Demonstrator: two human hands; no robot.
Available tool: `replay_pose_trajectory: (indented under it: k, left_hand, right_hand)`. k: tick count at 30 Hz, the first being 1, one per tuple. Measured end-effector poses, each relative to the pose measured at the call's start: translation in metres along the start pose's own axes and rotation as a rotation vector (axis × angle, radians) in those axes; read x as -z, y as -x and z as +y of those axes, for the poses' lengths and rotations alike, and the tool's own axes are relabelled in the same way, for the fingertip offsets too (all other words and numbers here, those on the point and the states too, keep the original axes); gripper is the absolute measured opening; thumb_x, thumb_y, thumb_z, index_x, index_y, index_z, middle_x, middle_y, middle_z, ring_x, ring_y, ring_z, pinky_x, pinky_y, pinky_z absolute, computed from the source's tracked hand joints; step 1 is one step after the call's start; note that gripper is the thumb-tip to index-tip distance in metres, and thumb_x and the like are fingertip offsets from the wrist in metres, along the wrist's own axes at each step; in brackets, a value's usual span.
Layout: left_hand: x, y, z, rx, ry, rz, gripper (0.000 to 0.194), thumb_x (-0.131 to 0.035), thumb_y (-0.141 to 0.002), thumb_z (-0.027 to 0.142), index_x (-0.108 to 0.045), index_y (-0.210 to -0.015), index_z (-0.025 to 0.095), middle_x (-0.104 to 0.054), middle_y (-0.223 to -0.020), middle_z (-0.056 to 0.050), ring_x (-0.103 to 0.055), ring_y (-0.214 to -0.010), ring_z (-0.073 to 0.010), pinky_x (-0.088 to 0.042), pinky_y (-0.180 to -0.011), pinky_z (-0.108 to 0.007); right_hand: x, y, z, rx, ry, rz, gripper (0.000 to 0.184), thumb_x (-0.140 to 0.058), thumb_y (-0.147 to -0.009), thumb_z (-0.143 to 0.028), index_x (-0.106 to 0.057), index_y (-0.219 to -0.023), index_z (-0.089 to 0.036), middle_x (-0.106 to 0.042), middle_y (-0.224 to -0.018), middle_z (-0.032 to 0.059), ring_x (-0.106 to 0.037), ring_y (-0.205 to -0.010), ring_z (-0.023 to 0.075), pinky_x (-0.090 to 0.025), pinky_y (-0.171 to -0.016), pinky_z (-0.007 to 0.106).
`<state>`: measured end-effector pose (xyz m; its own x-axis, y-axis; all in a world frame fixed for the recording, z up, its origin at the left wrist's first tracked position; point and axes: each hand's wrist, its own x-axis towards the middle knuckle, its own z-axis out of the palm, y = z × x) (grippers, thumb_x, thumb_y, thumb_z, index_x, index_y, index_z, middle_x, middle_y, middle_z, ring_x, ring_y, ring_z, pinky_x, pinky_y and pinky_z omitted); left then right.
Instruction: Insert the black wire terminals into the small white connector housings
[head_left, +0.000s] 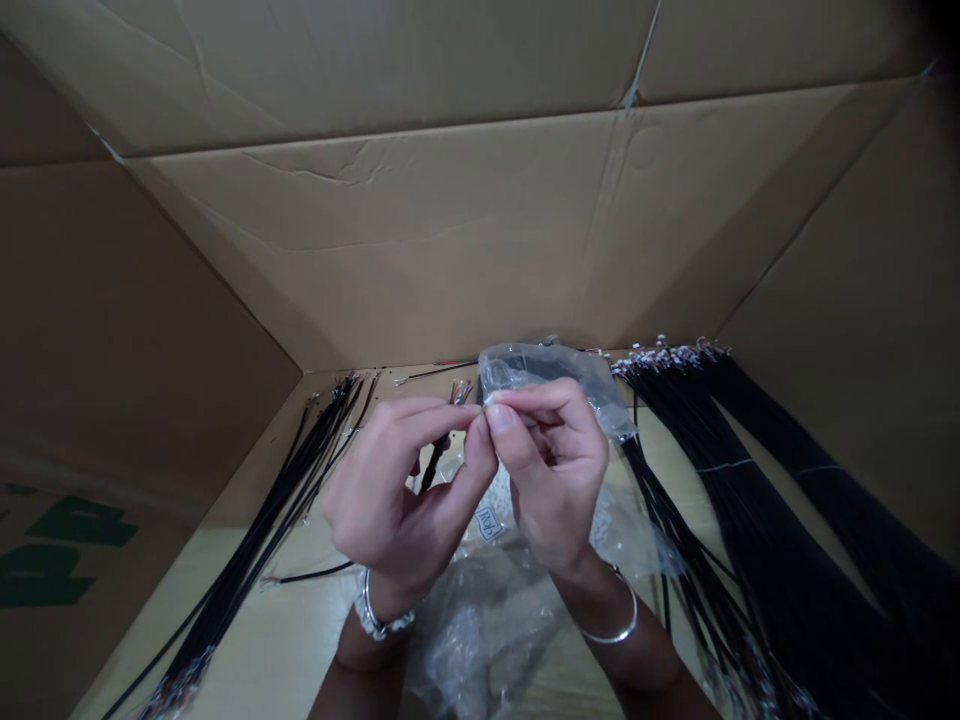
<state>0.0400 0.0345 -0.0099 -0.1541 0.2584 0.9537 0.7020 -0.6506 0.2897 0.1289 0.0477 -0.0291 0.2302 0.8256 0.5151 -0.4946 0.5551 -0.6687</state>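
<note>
My left hand [409, 470] is closed, its thumb and forefinger pinched together at the tips. A black cable [433, 465] with bare coloured wires [460, 392] fanned out at its end shows in the gap of that hand. Touching those fingertips, my right hand [551, 460] pinches a small white connector [491, 400], mostly covered by the fingers. Whatever wire lies between the two pinches is too small to make out. Below the hands is a clear plastic bag [487, 630] with small white pieces [495, 490] in it.
Bundled black cables [277, 530] lie on the left. Larger bundles [757, 480] with white connectors [675, 355] at their ends fill the right. Another clear bag [555, 370] sits behind the hands. Cardboard walls [450, 250] enclose the back and sides of the table [255, 650].
</note>
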Motion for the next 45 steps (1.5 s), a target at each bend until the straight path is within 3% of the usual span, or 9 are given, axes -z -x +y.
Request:
replay_pose_trajectory:
  k: [8,19,24,29,40,45]
  left_hand:
    - [-0.001,-0.002,-0.001,0.002,0.040,0.003,0.014,-0.077,-0.080,0.004,-0.071,-0.086,0.016,-0.072,-0.078,0.003,-0.061,-0.065,-0.0074,-0.041,-0.049,-0.020]
    - [-0.003,-0.002,-0.005,0.001,0.139,0.007,0.016,-0.075,-0.081,0.005,-0.071,-0.087,0.018,-0.070,-0.076,0.003,-0.061,-0.065,-0.0091,-0.040,-0.048,-0.024]
    - [-0.002,-0.001,-0.006,0.032,0.140,-0.027,0.019,-0.074,-0.083,0.004,-0.072,-0.092,0.020,-0.070,-0.079,0.002,-0.061,-0.069,-0.0107,-0.041,-0.050,-0.027]
    - [-0.004,0.000,-0.005,0.053,0.150,-0.024,0.019,-0.075,-0.084,0.005,-0.071,-0.092,0.022,-0.069,-0.079,0.002,-0.060,-0.067,-0.0106,-0.040,-0.048,-0.028]
    - [-0.009,0.001,-0.004,0.074,0.127,0.004,0.017,-0.073,-0.085,0.009,-0.071,-0.090,0.025,-0.068,-0.075,0.001,-0.059,-0.064,-0.0120,-0.040,-0.048,-0.029]
    - [-0.009,0.001,-0.006,0.056,0.180,0.013,0.016,-0.078,-0.080,0.006,-0.071,-0.087,0.019,-0.068,-0.075,0.003,-0.057,-0.063,-0.0086,-0.039,-0.047,-0.025]
  right_hand:
    - [0.002,-0.003,0.000,0.033,-0.102,-0.061,0.019,-0.074,-0.090,-0.007,-0.076,-0.095,-0.025,-0.072,-0.090,-0.0043,-0.068,-0.085,0.0056,-0.057,-0.078,0.016]
    - [0.001,-0.004,0.001,0.066,-0.055,-0.041,0.020,-0.074,-0.088,-0.008,-0.076,-0.093,-0.026,-0.073,-0.090,-0.0024,-0.070,-0.084,0.0106,-0.060,-0.074,0.023]
    - [0.001,-0.005,0.002,0.105,-0.060,-0.049,0.021,-0.073,-0.087,-0.005,-0.077,-0.093,-0.024,-0.073,-0.089,-0.0023,-0.070,-0.085,0.0090,-0.060,-0.074,0.020]
    - [0.000,-0.004,0.006,0.079,-0.103,-0.025,0.019,-0.073,-0.088,-0.006,-0.077,-0.094,-0.023,-0.073,-0.091,-0.0032,-0.069,-0.084,0.0063,-0.058,-0.076,0.016]
    - [0.002,-0.003,0.006,-0.030,-0.108,-0.006,0.012,-0.077,-0.089,-0.016,-0.076,-0.093,-0.027,-0.072,-0.089,-0.0032,-0.068,-0.080,0.0095,-0.057,-0.072,0.021]
    - [0.002,-0.003,0.006,-0.045,-0.106,0.006,0.010,-0.078,-0.089,-0.019,-0.076,-0.092,-0.028,-0.072,-0.088,-0.0029,-0.067,-0.078,0.0104,-0.057,-0.071,0.023]
